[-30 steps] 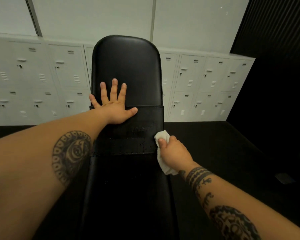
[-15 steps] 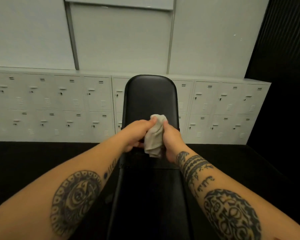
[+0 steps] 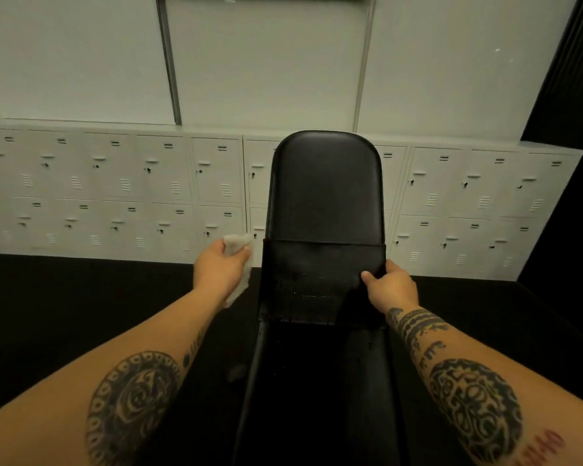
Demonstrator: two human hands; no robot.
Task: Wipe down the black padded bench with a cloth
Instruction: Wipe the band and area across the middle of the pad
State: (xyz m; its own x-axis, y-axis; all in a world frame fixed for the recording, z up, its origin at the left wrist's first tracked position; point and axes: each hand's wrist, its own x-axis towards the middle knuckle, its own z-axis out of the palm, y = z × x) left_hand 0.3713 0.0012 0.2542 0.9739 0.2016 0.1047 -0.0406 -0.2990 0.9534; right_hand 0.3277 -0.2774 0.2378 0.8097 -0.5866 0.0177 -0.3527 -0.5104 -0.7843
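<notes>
The black padded bench (image 3: 325,196) runs away from me down the middle, its backrest raised with a rounded top. A darker band crosses it at mid height. My left hand (image 3: 221,269) is just left of the bench's left edge and grips a crumpled white cloth (image 3: 238,245), which hangs down past the palm. My right hand (image 3: 389,285) grips the bench's right edge at the band, thumb on the top surface and fingers around the side.
A row of white lockers (image 3: 115,196) lines the wall behind the bench, two tiers high. The floor (image 3: 81,297) on both sides is black. A dark wall (image 3: 569,196) stands at the right.
The cloth passed from my right hand to my left, which moved out to the bench's left side. My right hand moved to the right edge and took hold of it.
</notes>
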